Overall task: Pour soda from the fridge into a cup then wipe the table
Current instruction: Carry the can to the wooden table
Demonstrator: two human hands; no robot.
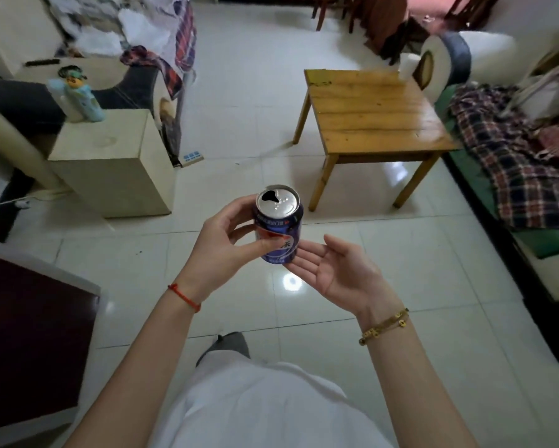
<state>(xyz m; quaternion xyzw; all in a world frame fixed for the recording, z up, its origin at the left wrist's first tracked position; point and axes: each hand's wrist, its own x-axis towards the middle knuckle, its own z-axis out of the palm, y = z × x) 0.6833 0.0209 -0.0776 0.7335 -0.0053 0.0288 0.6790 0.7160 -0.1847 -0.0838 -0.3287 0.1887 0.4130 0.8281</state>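
Left hand [221, 240] fingers and thumb are curled round the side wall of the soda can [279, 224], which is held in the air in front of the body, above the tiled floor [401, 270]. Beside it the right hand [333, 270] is held palm up with fingers relaxed and apart; its fingertips lie at the can's lower edge, though whether they touch cannot be told.

The can is judged to be stiff at the rims but thin and easily dented at mid-wall, possibly slick if cold from the fridge, and fairly heavy if full. A hold round the middle of the wall, as is seen now, is judged best, with light pressure only. The mouth is already open, so spilling is to be expected if the can is tipped too early.

The long axis is nearly upright, with the top tilted slightly away from the person and the dark opening set at the far-left side of the lid.

Farther out, a wooden worktop [375, 114] is seen ahead to the right, well apart from the can, with a white roll [409, 64] at its far corner. No cup can be made out
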